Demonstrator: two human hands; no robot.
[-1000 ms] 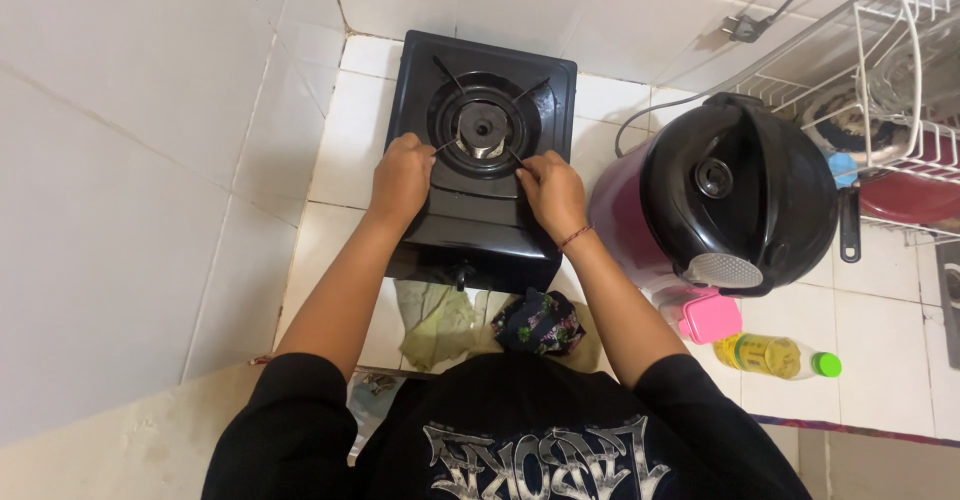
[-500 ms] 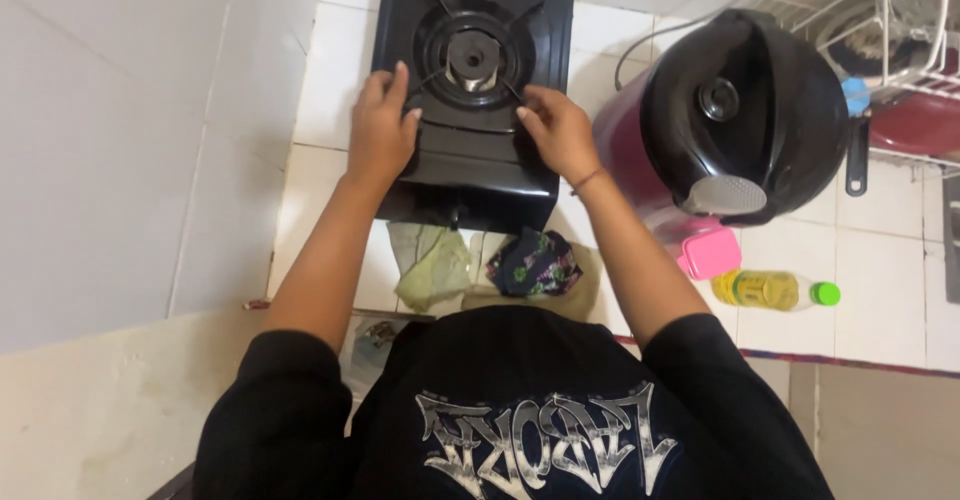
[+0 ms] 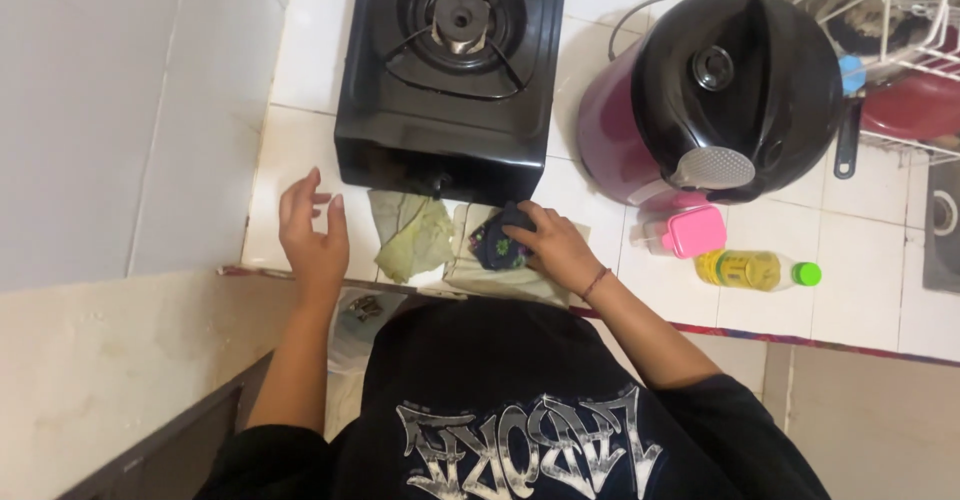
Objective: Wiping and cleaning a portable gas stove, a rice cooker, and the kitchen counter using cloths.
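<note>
Right hand (image 3: 558, 248) grips dark cloth (image 3: 497, 245); left hand (image 3: 312, 232) hovers open.

A black single-burner gas stove (image 3: 450, 70) with a wire pan support sits at twelve o'clock on the white tiled desk (image 3: 300, 70). At two o'clock stands a magenta rice cooker with a domed black lid (image 3: 735, 70), its grey cord running up toward the wall. Just below it, at three o'clock, lies a small pink plastic box (image 3: 694, 231), and beside that a yellow bottle with a green cap (image 3: 757, 269) lies on its side. A white wire dish rack (image 3: 900, 30) fills the far two o'clock corner, a red bowl (image 3: 915, 105) inside it. A crumpled pale green cloth (image 3: 410, 235) lies near the stove's front edge.
</note>
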